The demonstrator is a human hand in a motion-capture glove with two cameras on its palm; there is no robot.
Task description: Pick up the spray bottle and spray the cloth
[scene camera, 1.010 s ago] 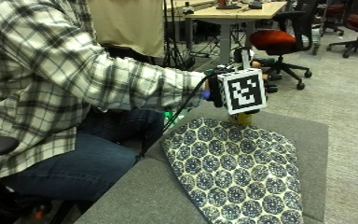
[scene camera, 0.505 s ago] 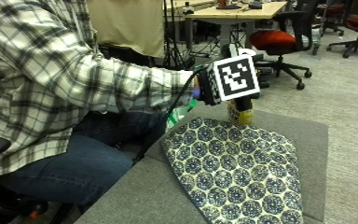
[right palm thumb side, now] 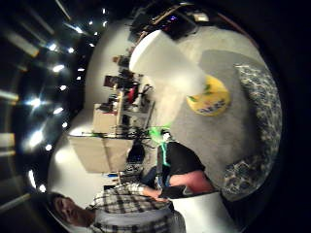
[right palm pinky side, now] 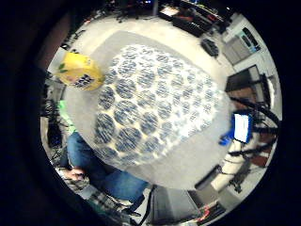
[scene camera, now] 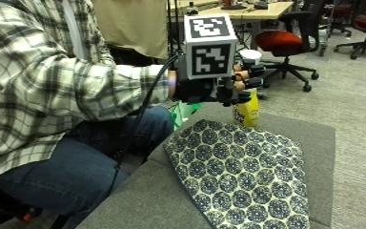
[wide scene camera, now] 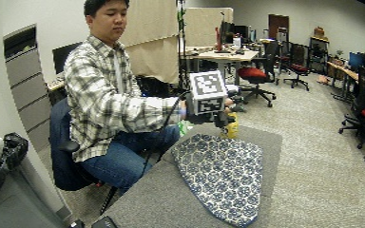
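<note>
A yellow spray bottle (scene camera: 249,112) with a white top (scene camera: 251,56) is at the far side of the grey table (scene camera: 138,200). My gloved right hand (scene camera: 216,89) grips its neck, fingers (scene camera: 246,84) curled round it. I cannot tell whether its base touches the table. In the thumb side palm view the bottle (right palm thumb side: 209,99) runs out from the palm over the table (right palm thumb side: 214,133). A blue and white patterned cloth (scene camera: 246,176) lies flat right beside the bottle, toward the near edge. The little finger side view shows the cloth (right palm pinky side: 150,108) and the bottle (right palm pinky side: 80,70) at its corner.
My legs and the chair are along the table's left side. A green object (scene camera: 183,112) sits beside that edge below the hand. Behind the table are a red office chair (scene camera: 284,40) and a desk (scene camera: 259,9). Bare grey table (wide scene camera: 144,199) shows left of the cloth (wide scene camera: 224,173).
My hand has risen and turned at the bottle, bringing its back upward. The bottle's base stays in about the same place beside the cloth.
</note>
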